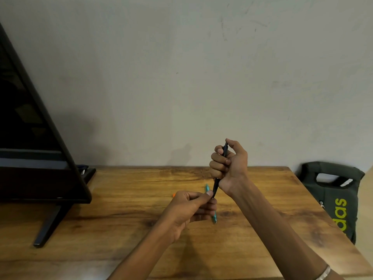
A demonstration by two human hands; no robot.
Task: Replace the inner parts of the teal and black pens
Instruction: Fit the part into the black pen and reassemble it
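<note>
My right hand (230, 164) is fisted around a black pen (216, 186), held nearly upright above the wooden table (141, 229), its clicker end poking out by the thumb. Below it, my left hand (191, 209) pinches the pen's lower tip between thumb and fingers. A teal pen (214, 218) lies on the table behind my left hand, mostly hidden; its two ends show above and below the fingers. A small orange piece (173, 195) peeks out to the left of my left hand.
A black monitor on a stand (40, 148) fills the table's left side. A dark green bag with yellow lettering (335, 197) stands off the table's right edge. A pale wall rises behind.
</note>
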